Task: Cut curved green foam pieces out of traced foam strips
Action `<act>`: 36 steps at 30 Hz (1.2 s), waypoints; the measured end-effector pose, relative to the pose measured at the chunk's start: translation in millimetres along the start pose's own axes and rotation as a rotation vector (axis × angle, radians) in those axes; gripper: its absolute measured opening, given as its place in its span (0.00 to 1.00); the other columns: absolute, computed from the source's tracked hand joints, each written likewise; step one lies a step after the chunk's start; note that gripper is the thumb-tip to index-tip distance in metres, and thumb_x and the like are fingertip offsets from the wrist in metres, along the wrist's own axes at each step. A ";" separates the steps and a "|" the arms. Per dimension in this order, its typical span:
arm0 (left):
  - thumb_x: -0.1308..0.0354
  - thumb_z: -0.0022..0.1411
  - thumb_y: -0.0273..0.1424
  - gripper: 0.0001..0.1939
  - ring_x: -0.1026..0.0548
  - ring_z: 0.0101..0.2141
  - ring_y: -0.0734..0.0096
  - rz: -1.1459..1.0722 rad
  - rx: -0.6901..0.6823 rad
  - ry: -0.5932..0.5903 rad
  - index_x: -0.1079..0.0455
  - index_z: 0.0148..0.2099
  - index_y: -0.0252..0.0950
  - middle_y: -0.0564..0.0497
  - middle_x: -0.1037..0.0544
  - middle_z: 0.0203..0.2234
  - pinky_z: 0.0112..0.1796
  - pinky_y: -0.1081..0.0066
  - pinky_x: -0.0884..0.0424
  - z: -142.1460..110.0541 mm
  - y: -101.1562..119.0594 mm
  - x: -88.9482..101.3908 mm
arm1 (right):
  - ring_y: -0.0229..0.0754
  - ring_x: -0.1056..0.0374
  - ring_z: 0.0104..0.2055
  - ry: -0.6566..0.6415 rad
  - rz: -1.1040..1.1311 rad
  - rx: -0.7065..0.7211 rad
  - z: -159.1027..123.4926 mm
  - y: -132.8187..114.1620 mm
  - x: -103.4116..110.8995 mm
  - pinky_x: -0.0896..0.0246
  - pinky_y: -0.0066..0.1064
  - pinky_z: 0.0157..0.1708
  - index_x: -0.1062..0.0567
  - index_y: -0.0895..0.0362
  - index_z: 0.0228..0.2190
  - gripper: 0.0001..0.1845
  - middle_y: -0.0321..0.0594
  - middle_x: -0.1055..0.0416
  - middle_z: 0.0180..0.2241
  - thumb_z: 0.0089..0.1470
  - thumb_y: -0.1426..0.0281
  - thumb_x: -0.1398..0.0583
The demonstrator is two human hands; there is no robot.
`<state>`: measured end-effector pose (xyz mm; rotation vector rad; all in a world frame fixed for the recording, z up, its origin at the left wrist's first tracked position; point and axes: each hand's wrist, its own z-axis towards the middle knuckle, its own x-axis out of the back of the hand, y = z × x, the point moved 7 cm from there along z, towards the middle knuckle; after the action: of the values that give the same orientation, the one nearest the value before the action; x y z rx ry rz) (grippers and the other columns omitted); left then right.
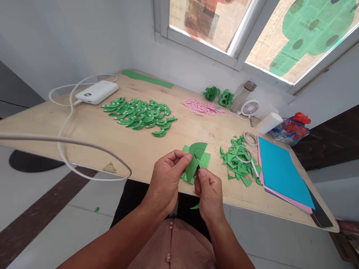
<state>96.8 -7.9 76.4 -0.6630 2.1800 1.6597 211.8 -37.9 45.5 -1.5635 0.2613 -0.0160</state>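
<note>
My left hand [167,175] pinches a folded green paper piece [196,156] with a rounded top, held above the near edge of the wooden table [84,127]. My right hand [209,192] is closed just below it, fingers pressed together at the paper's lower edge on something small I cannot make out. Under the held piece lie a few flat green paper squares [206,159].
A heap of green curved cut-outs [140,114] and a pink heap [200,107] lie farther back. Green scraps [238,164], scissors [246,157], a tape roll [249,139] and coloured paper sheets [282,172] lie to the right. A power bank [97,92] with cable is at left.
</note>
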 end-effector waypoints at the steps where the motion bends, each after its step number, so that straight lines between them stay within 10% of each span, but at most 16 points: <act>1: 0.34 0.47 0.31 0.08 0.36 0.25 0.77 -0.001 -0.002 0.000 0.30 0.26 0.34 0.56 0.31 0.20 0.29 0.74 0.40 -0.3 0.3 -0.2 | 0.32 0.60 0.18 0.001 -0.002 0.001 0.1 -0.1 -0.1 0.66 0.28 0.17 0.43 0.54 0.18 0.25 0.26 0.52 0.15 0.58 0.54 0.43; 36: 0.33 0.45 0.29 0.07 0.34 0.25 0.76 0.032 -0.023 -0.059 0.28 0.26 0.34 0.55 0.29 0.21 0.30 0.75 0.37 7.1 14.9 -2.7 | 0.32 0.61 0.19 0.018 -0.071 0.019 -2.1 1.1 1.8 0.64 0.27 0.17 0.42 0.54 0.16 0.27 0.27 0.54 0.15 0.57 0.51 0.44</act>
<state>90.8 2.5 88.0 -0.5806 2.1449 1.7010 213.0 -40.3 44.2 -1.5534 0.2185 -0.0877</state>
